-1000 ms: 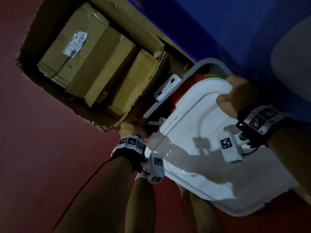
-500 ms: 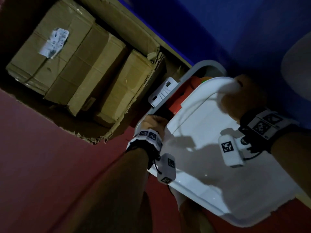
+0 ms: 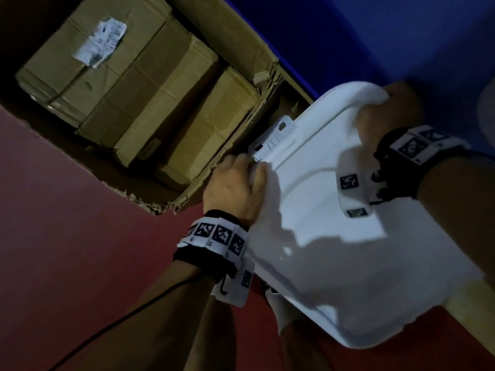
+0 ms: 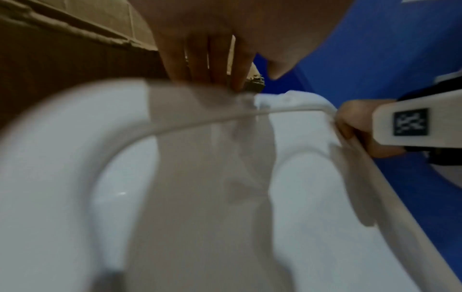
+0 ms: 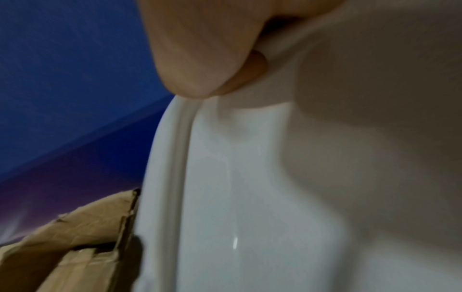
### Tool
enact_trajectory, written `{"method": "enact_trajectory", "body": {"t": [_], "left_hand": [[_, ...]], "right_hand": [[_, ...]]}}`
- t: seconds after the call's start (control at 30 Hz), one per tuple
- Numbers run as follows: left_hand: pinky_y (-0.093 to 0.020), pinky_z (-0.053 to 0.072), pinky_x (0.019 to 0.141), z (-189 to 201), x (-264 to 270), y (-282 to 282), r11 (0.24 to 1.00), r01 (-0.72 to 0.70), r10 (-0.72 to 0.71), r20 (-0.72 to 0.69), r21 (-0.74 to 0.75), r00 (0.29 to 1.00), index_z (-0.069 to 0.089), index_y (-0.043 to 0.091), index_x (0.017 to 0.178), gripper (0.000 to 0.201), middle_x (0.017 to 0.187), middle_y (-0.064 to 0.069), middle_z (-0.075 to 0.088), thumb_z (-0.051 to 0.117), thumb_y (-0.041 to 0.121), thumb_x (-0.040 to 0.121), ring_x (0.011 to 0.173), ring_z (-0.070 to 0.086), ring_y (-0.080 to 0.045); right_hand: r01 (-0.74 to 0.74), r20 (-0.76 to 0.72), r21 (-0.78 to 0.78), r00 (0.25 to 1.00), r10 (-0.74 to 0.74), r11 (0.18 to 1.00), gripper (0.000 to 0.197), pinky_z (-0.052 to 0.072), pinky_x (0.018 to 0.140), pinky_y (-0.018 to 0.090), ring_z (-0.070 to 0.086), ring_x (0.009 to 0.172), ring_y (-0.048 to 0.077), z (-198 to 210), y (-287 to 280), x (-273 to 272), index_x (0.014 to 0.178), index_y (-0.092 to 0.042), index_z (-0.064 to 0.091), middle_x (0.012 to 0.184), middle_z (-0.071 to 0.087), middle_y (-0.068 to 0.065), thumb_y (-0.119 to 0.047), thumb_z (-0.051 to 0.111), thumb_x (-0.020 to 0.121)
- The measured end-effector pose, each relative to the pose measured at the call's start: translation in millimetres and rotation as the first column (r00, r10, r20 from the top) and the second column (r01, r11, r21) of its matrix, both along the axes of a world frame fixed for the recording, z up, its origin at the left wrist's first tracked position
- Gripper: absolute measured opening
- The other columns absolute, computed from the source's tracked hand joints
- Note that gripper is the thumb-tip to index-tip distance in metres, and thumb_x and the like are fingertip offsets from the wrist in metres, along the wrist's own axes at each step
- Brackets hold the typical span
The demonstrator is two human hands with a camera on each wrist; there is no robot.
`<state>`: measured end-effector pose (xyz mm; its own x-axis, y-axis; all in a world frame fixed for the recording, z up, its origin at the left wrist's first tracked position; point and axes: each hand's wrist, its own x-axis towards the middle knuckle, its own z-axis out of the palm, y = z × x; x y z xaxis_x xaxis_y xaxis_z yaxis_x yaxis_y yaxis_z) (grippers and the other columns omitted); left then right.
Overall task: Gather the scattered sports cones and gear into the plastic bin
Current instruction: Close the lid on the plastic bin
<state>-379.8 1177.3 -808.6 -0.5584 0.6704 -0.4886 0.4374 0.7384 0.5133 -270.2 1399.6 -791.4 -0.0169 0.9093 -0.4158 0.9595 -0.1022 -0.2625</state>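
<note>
A dim view looking down at a person's two hands fitting a white lid (image 3: 334,236) onto a plastic bin that stands on a dark red floor (image 3: 67,236). The lid covers the bin entirely, so the bin's walls and whatever cones or gear lie inside cannot be seen.

The left hand (image 3: 235,188) rests on the lid's near-left edge, just below a white latch (image 3: 273,136). Its fingers (image 4: 200,59) lie fairly straight and close together, reaching down over the rim. The right hand (image 3: 385,113) grips the lid's far corner, with its fingers (image 5: 200,49) curled over the rim and pinching it.

This looks like the closing step, judging by the lid being in place: gathering seems finished. The next move probably calls for pressing the lid flat at both edges and snapping the latch down, which needs the rim seated evenly first.

Just beside the bin, to the left, is an open torn carton (image 3: 187,194) holding three sealed cardboard boxes (image 3: 112,76) packed side by side; one carries a white shipping label (image 3: 100,42). A blue wall (image 3: 348,36) stands behind.
</note>
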Motion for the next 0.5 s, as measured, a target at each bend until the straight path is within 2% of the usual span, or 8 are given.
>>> {"method": "enact_trajectory", "body": {"t": [0.07,0.1,0.13,0.2,0.27,0.33,0.4,0.5], "left_hand": [[-0.042,0.039,0.095,-5,-1,-3,0.998,0.063,-0.063,-0.102,-0.008,0.993,0.055,0.021,0.127,0.042,0.131,-0.007,0.050,0.042,0.046,0.096,0.118,0.044,-0.028],[-0.046,0.036,0.099,-8,0,-5,0.991,0.119,-0.125,-0.085,-0.069,0.989,0.051,0.024,0.133,0.042,0.139,-0.006,0.044,0.044,0.041,0.094,0.126,0.039,-0.029],[-0.049,0.036,0.101,-11,5,-6,0.975,0.190,-0.197,-0.056,-0.115,0.979,0.045,0.026,0.138,0.045,0.144,-0.006,0.040,0.045,0.034,0.094,0.130,0.036,-0.031],[-0.050,0.035,0.105,-21,14,-10,0.956,0.251,-0.249,0.033,-0.149,0.968,0.031,0.031,0.145,0.054,0.149,-0.005,0.034,0.044,0.022,0.093,0.135,0.033,-0.032],[-0.049,0.032,0.106,-26,21,-10,0.956,0.224,-0.221,0.038,-0.192,0.975,0.021,0.034,0.148,0.060,0.151,-0.002,0.032,0.045,0.021,0.094,0.136,0.030,-0.031],[-0.052,0.032,0.101,-30,24,-5,0.950,0.188,-0.193,0.004,-0.248,0.981,0.010,0.036,0.151,0.064,0.149,0.001,0.034,0.044,0.030,0.097,0.132,0.034,-0.032],[-0.054,0.031,0.099,-30,19,6,0.927,0.168,-0.165,0.040,-0.334,0.986,0.005,0.034,0.152,0.062,0.146,0.000,0.037,0.039,0.037,0.100,0.129,0.035,-0.034],[-0.058,0.028,0.099,-29,11,18,0.908,0.130,-0.075,0.150,-0.398,0.986,0.013,0.035,0.150,0.056,0.144,-0.004,0.039,0.038,0.038,0.101,0.129,0.036,-0.035]], "right_hand": [[-0.019,0.034,0.008,0.999,0.019,1.000,0.042,0.044,0.085,0.034,0.057,0.112,0.030,-7,3,-1,0.128,-0.014,0.051,0.128,0.057,0.010,-0.017,0.053,0.085],[-0.053,0.046,-0.007,0.997,0.054,0.999,0.053,0.043,0.096,0.037,0.052,0.122,0.031,-10,1,2,0.136,-0.016,0.044,0.137,0.051,0.011,-0.017,0.055,0.084],[-0.096,0.053,-0.023,0.994,0.098,0.995,0.063,0.037,0.107,0.039,0.043,0.131,0.031,-11,-3,5,0.143,-0.019,0.036,0.145,0.043,0.011,-0.016,0.056,0.083],[-0.214,0.103,-0.028,0.971,0.215,0.977,0.074,0.025,0.116,0.044,0.028,0.140,0.031,-14,-13,11,0.150,-0.020,0.025,0.154,0.029,0.010,-0.015,0.057,0.084],[-0.379,0.247,-0.075,0.889,0.385,0.922,0.075,0.023,0.115,0.051,0.021,0.142,0.034,-20,-27,17,0.152,-0.022,0.018,0.157,0.018,0.010,-0.019,0.055,0.086],[-0.464,0.323,-0.231,0.793,0.517,0.855,0.079,0.019,0.115,0.055,0.008,0.145,0.034,-28,-38,21,0.154,-0.024,0.003,0.161,-0.002,0.007,-0.026,0.050,0.091],[-0.448,0.290,-0.267,0.807,0.515,0.853,0.089,0.020,0.112,0.062,0.001,0.146,0.036,-32,-43,22,0.154,-0.028,-0.005,0.161,-0.010,0.004,-0.034,0.054,0.088],[-0.446,0.233,-0.245,0.835,0.498,0.861,0.105,0.020,0.109,0.067,-0.002,0.145,0.042,-37,-45,22,0.153,-0.030,-0.008,0.161,-0.011,0.006,-0.042,0.064,0.078]]}}
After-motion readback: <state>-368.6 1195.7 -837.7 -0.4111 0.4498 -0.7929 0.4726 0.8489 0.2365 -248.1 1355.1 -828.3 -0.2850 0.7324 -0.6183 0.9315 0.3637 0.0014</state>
